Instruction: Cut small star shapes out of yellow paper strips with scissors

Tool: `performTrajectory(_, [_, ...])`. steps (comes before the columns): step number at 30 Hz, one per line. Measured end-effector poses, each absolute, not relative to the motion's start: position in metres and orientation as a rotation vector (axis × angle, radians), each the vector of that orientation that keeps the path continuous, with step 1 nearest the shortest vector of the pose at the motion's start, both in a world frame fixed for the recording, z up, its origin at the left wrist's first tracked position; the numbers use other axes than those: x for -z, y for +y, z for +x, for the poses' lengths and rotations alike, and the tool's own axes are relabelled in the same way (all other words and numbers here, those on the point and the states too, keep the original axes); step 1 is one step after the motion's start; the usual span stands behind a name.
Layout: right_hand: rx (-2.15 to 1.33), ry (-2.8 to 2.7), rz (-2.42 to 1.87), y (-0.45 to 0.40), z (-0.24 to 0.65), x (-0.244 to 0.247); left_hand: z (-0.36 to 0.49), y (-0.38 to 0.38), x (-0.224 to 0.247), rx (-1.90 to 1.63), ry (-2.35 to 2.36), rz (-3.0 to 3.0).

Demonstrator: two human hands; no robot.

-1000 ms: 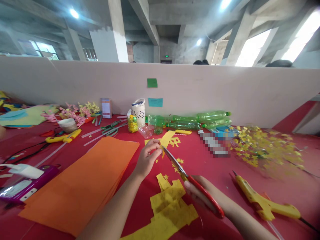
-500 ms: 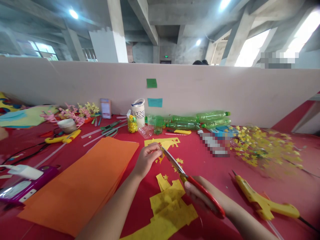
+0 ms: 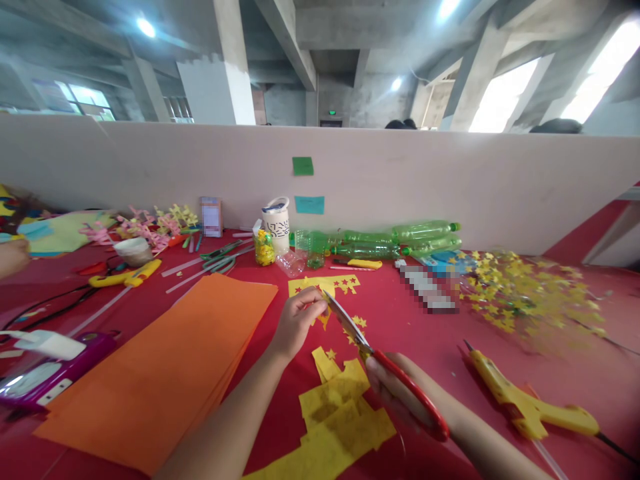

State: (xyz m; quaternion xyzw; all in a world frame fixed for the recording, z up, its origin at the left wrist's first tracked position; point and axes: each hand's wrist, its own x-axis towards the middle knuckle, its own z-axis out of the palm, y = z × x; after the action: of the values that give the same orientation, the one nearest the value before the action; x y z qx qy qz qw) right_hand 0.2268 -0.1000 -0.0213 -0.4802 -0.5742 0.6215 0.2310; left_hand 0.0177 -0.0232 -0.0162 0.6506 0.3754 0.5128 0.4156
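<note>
My left hand (image 3: 300,319) is closed in a pinch on a small yellow felt-like piece, mostly hidden by the fingertips. In my right hand (image 3: 400,387) is a pair of scissors (image 3: 357,333) with red handles, its blade tips right at the left fingertips. The blades look nearly closed. Behind them lies a yellow sheet (image 3: 303,285) with star-shaped holes. Several small yellow stars (image 3: 359,321) are scattered beside the blades. Below, between my forearms, overlap several yellow scraps (image 3: 345,407).
Orange sheets (image 3: 170,360) lie left, near a purple power strip (image 3: 85,367). Yellow glue guns lie left (image 3: 130,273) and right (image 3: 525,397). Behind are green bottles (image 3: 370,247), a white tumbler (image 3: 276,223) and a yellow cutter (image 3: 365,264). Another person's hand (image 3: 13,257) shows far left.
The yellow strip that crossed behind the blades has shrunk from view there, uncovering star holes in the sheet. My hands shifted only slightly. The other person's hand came further into view.
</note>
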Motion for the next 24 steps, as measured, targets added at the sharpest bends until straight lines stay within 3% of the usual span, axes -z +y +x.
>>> performTrajectory(24, [-1.650, -1.604, -1.376, -0.1014, 0.2271, 0.0251, 0.0204, -0.0231, 0.0209, -1.318, 0.978, 1.574])
